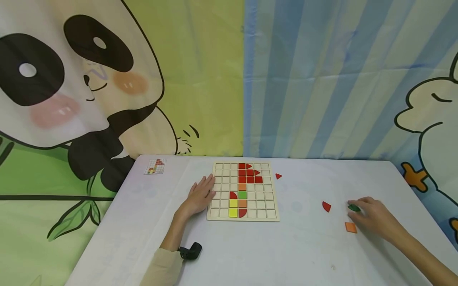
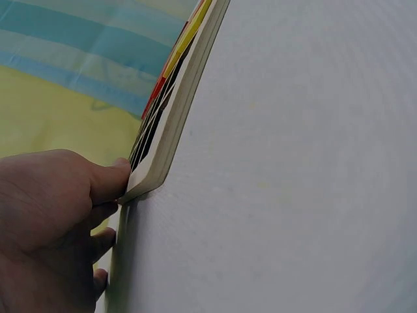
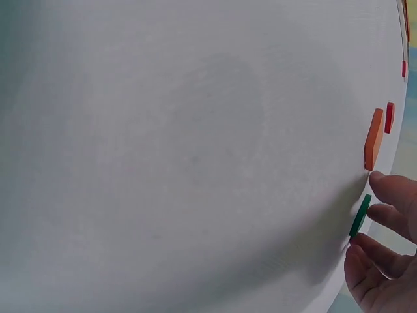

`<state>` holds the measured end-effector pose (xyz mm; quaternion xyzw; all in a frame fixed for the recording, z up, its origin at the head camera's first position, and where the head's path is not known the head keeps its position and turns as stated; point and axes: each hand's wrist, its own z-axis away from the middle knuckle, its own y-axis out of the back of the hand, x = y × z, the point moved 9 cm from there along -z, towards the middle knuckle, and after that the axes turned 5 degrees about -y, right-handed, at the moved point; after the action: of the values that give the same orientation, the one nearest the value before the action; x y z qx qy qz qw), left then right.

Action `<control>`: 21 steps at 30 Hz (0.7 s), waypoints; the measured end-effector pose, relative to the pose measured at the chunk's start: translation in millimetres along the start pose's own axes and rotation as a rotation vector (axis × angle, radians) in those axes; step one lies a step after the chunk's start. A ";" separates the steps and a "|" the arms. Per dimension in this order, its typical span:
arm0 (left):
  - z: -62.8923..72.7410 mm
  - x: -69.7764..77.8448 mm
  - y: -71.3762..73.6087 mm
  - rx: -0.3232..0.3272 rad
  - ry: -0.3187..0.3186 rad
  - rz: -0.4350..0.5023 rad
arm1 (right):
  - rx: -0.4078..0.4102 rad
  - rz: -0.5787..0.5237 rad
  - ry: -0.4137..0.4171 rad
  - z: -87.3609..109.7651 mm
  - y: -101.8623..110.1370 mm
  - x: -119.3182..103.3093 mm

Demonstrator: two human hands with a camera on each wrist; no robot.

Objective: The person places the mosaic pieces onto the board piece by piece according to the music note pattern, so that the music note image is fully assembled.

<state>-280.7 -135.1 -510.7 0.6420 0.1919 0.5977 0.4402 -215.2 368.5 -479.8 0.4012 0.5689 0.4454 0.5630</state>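
My left hand point(image 1: 198, 194) lies at the left edge of a pale wooden grid board point(image 1: 266, 198). Its fingers are extended, and the thumb touches the board's edge in the left wrist view. Red, orange, green and yellow pieces sit in the grid's middle columns. Toward the right side, my right hand point(image 1: 372, 216) reaches around a green leaf-shaped piece point(image 3: 360, 216). Its fingers touch the piece, while the thumb shows a small gap from it. Just beside the thumb lies an orange square piece point(image 1: 351, 227). A red quarter-round piece point(image 1: 326, 206) lies left of that hand.
A small red triangle point(image 1: 278, 176) lies off the board's right edge. At the table's back left is a small card point(image 1: 155, 167) printed with a coloured grid pattern. A black device point(image 1: 191, 251) is at the left wrist. Printed curtains point(image 1: 200, 79) hang behind the table.
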 end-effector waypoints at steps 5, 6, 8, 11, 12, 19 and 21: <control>1.5 2.0 1.7 0.002 -0.003 0.009 | 0.001 -0.008 0.014 1.1 -1.9 0.7; 1.9 1.9 1.6 -0.001 -0.001 0.008 | 0.003 -0.012 0.018 1.4 -1.8 0.4; 2.4 1.9 1.7 -0.002 -0.003 0.003 | 0.007 -0.019 0.025 2.1 -1.6 0.1; 2.8 2.4 1.6 0.002 -0.009 -0.002 | 0.007 -0.034 0.033 2.5 -0.2 -0.8; 2.8 2.6 1.6 0.002 -0.009 -0.003 | 0.005 -0.038 0.034 2.4 0.3 -0.8; 2.8 4.1 1.9 0.012 -0.014 0.005 | -0.026 -0.064 0.006 0.8 1.3 2.7; 2.7 4.0 2.0 0.010 -0.015 0.005 | -0.029 -0.065 0.002 0.4 1.0 3.4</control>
<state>-277.9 -134.0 -506.4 0.6489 0.1899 0.5933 0.4369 -215.0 372.1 -479.7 0.3740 0.5755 0.4356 0.5824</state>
